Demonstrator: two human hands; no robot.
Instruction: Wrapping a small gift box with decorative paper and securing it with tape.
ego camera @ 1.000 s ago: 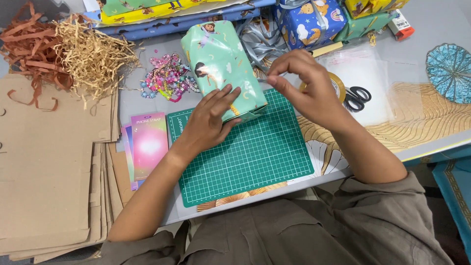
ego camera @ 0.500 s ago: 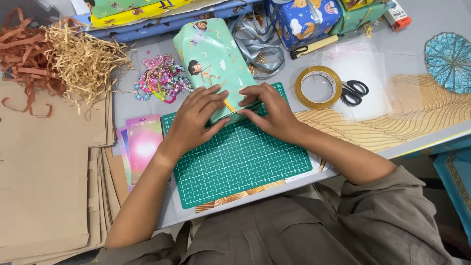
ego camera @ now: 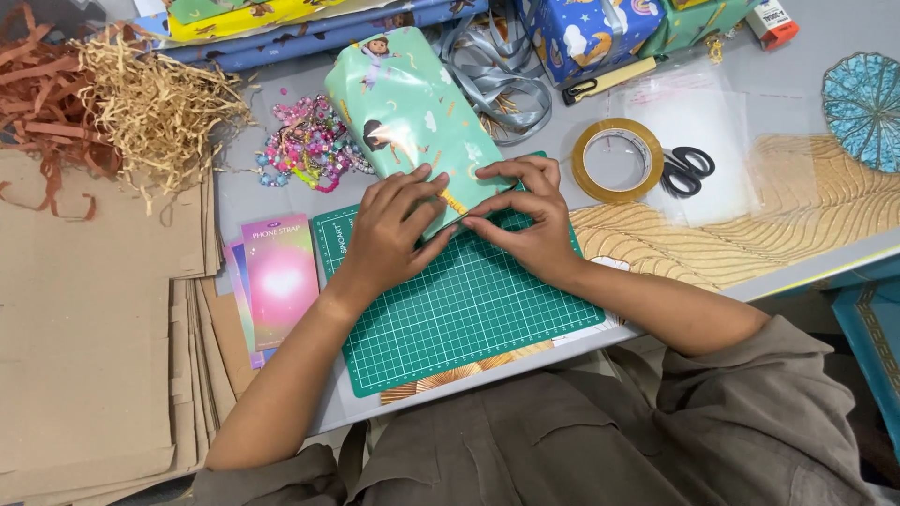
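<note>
Since a second ago: right hand (ego camera: 525,220) gone from lifted beside the parcel to lying flat on its near end; tape roll (ego camera: 618,160) now uncovered.

Head view, looking down:
- Resting at centre, slightly toward 12 o'clock: mint-green wrapped box (ego camera: 403,112) with cartoon figures, lying tilted, far end pointing to 11 o'clock, near end overlapping the top edge of the green cutting mat (ego camera: 459,309).
- Pressing down on the near end of the box: left hand (ego camera: 398,230), fingers spread and flat, fingertips pointing toward 1 o'clock.
- Pressing on the same end from 3 o'clock: right hand, fingers extended and close together, thumb and index tips meeting the left fingertips over the paper fold. Pinching or just pressing: cannot tell.
- Showing between both hands: short yellow strip on the wrap.
- Sitting at 3 o'clock of the box, apart from it: tape roll, with black-handled scissors (ego camera: 687,169) touching its right side, both on clear plastic sheeting.
- Lying at 9 o'clock of the box, just beside it: pile of coloured beads (ego camera: 309,145).
- Lying at 9 o'clock of the mat, edges touching: pink-purple cards (ego camera: 279,281).
- Piling at 10 o'clock: tan and rust shredded paper (ego camera: 141,103); stacking below it at 8 o'clock: brown kraft sheets (ego camera: 84,347).
- Coiling at 1 o'clock, just behind the box: grey ribbon (ego camera: 497,84); blue wrapped box (ego camera: 586,33) beyond it.
- Sitting at far 3 o'clock: teal round fan-like piece (ego camera: 867,103).
</note>
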